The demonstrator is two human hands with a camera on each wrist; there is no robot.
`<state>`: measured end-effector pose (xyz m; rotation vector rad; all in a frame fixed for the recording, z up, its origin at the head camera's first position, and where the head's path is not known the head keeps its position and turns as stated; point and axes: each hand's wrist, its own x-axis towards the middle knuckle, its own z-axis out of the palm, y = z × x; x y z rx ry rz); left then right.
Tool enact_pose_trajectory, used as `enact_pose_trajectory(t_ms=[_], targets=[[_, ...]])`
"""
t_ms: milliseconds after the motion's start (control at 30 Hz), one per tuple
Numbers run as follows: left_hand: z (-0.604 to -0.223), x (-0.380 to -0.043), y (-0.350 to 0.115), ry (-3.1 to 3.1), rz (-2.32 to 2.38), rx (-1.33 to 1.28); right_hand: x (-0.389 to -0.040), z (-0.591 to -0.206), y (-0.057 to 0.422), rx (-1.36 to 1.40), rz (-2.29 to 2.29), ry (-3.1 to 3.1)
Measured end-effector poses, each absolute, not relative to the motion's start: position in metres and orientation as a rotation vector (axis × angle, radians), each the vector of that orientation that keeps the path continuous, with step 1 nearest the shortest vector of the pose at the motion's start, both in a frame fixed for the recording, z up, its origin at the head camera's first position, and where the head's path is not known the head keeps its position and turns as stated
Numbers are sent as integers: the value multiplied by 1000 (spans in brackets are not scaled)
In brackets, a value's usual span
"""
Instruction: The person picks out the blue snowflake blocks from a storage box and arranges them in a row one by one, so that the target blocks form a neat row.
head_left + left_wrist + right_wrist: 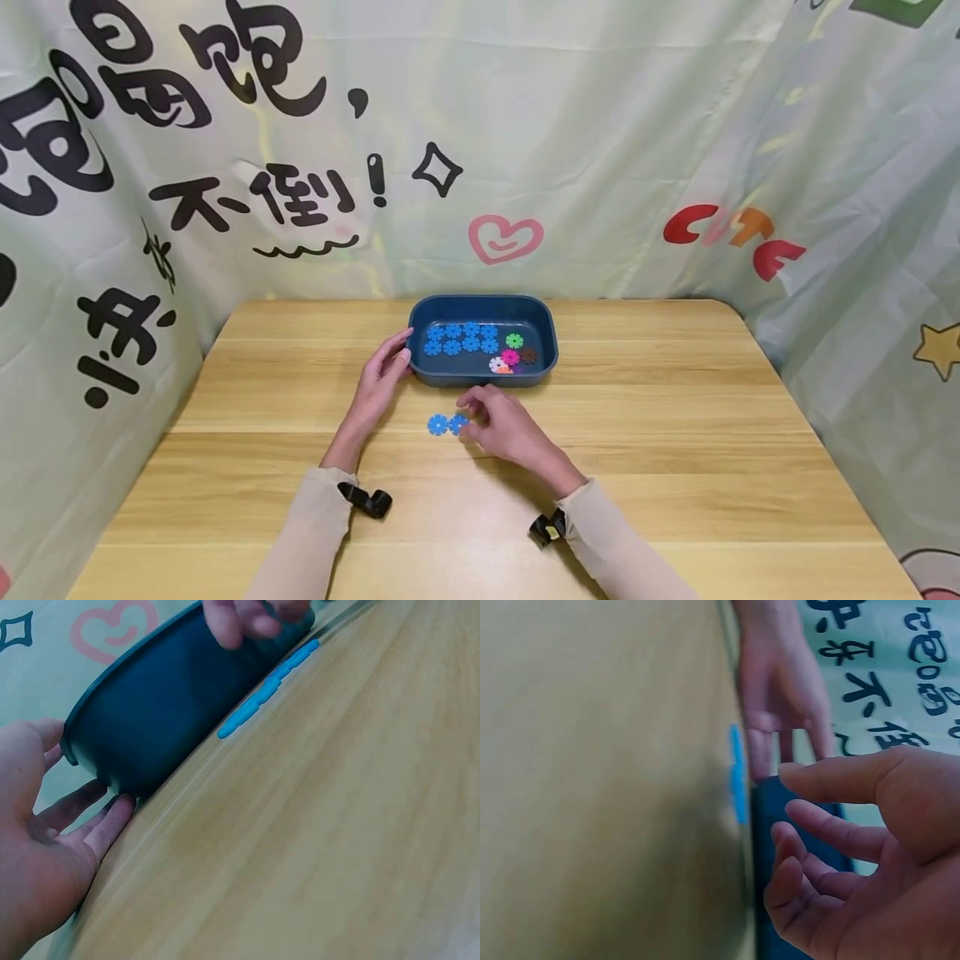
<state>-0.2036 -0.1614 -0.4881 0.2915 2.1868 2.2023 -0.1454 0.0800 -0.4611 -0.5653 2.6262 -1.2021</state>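
Observation:
My left hand [380, 372] rests against the left end of a dark blue tray [483, 381], its fairly straight fingers touching the outside. In the left wrist view, fingers [112, 821] reach the tray's lower wall. Just in front of the tray, blue snowflake discs [438, 425] lie flat in a line on the table. My right hand [504, 423] hovers over the right end of that line and hides part of it. Its thumb and fingertips stand apart in the right wrist view, with nothing between them. Inside the tray, blue snowflake discs [452, 347] sit in two rows.
At the tray's right side lie a green disc [513, 341], a pink disc [510, 357], a brown disc [528, 356] and a white disc [497, 364], some overlapping. The wooden table [675, 450] meets a printed curtain [600, 167] behind and at both sides.

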Motion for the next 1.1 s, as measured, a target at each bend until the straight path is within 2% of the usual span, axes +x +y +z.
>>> enact_pose_trajectory(t_ms=[333, 800, 1100], targets=[[-489, -203, -161, 2183, 2207, 287, -147, -435, 89, -712, -1458, 2625], [-488, -203, -161, 2194, 2201, 271, -189, -414, 117, -581, -1599, 2764], [-488, -203, -161, 2186, 2203, 268, -218, -421, 129, -486, -1519, 2799]])
